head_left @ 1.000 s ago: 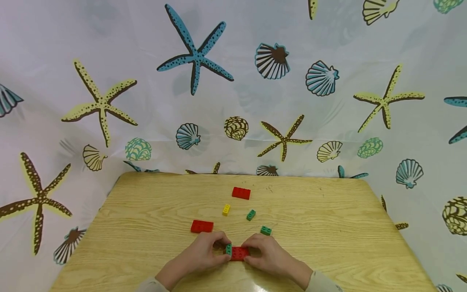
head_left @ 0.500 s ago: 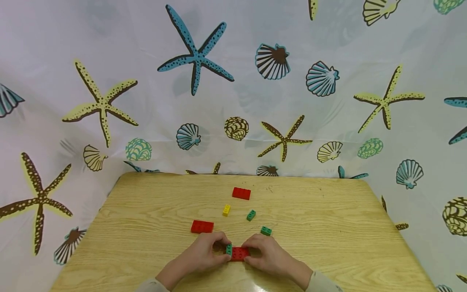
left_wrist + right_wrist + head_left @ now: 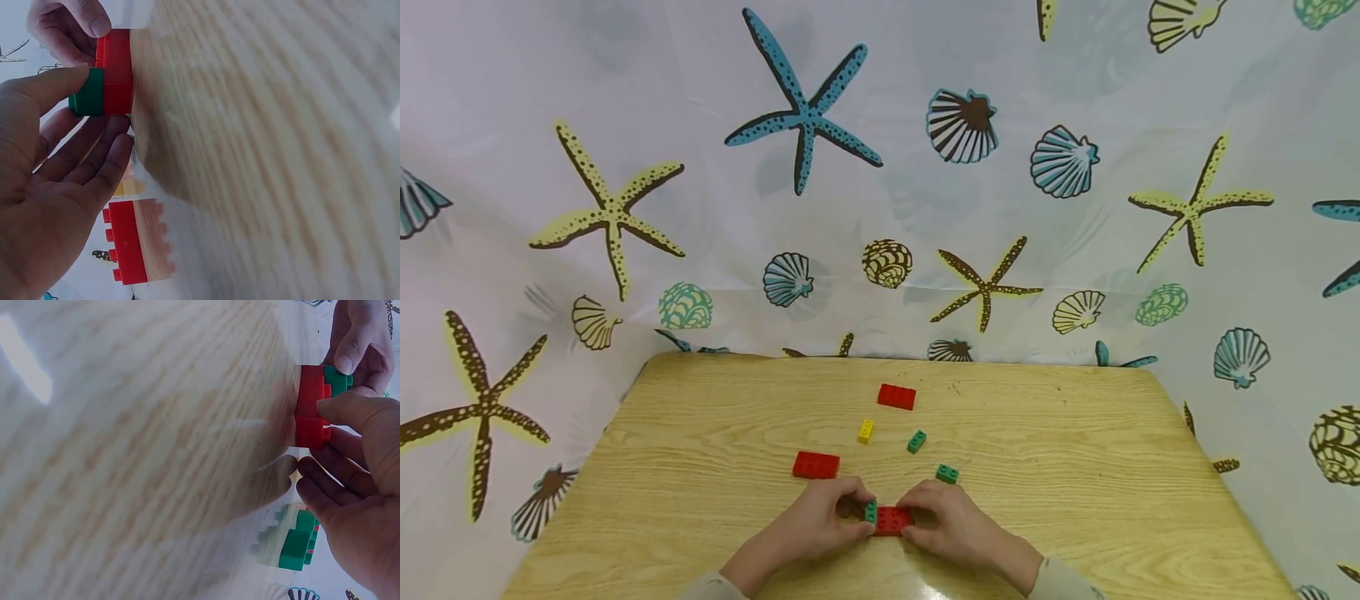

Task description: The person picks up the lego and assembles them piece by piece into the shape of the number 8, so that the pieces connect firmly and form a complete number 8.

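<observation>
A small green two-stud brick [image 3: 871, 513] sits across the left end of a red brick [image 3: 893, 521] near the front of the table. My left hand [image 3: 820, 518] pinches the green brick between thumb and fingers, plainly seen in the left wrist view, where the thumb lies on the green brick [image 3: 89, 92]. At the other end, my right hand [image 3: 947, 523] holds the red brick between thumb and fingers. In the right wrist view the red brick [image 3: 309, 406] stands on the table with the green brick on its studs. A seam crosses its side; whether it is two bricks I cannot tell.
Just beyond the left hand lies a red brick [image 3: 816, 465]. Farther back are a yellow brick [image 3: 866, 432], a green brick [image 3: 917, 442] and another red brick [image 3: 897, 397]. One more green brick [image 3: 947, 474] is beyond the right hand. A patterned curtain [image 3: 880, 208] encloses the wooden table [image 3: 1075, 467].
</observation>
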### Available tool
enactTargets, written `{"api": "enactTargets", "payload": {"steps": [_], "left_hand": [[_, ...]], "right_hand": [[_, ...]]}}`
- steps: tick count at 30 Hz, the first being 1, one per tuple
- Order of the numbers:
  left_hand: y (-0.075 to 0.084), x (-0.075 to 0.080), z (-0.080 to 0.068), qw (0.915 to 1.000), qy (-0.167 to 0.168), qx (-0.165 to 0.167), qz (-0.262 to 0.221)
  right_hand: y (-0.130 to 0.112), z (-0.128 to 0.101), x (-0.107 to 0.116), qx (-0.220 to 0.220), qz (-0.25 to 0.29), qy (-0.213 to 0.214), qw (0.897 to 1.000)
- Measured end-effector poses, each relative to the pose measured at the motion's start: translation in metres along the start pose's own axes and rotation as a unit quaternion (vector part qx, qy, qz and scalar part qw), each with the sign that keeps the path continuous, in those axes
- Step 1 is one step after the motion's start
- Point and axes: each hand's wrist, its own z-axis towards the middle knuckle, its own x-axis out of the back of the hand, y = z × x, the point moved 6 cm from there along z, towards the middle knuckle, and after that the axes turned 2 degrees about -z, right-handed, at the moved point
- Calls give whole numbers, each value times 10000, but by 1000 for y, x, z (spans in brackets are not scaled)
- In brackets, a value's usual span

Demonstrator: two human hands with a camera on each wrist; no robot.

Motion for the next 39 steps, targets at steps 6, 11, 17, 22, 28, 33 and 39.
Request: {"api": "enactTargets", "payload": {"steps": [6,11,17,22,28,33,39], "left_hand": [[-2,-1,-1,9997,-14,54,-248],[-3,0,1,9992,49,93,-377],[-5,-2,0,9988,15,164,-471],[-6,-2,0,9987,45,209,-469],[-5,-3,-1,9982,59,286,-531],[-6,-3,-1,9979,63,294,-580],[-7,-3,-2,9978,60,264,-612]], "right_hand": [[0,0,0,12,11,2,10000],[-1,-1,4,56,-67,89,9999],[1,-3,14,55,-168,357,9992],[5,-4,31,88,-339,885,9955],[19,-8,49,-109,-256,1241,9919],[32,-8,58,-333,-235,1300,9907],[46,-7,63,-602,-32,1272,9900]]}}
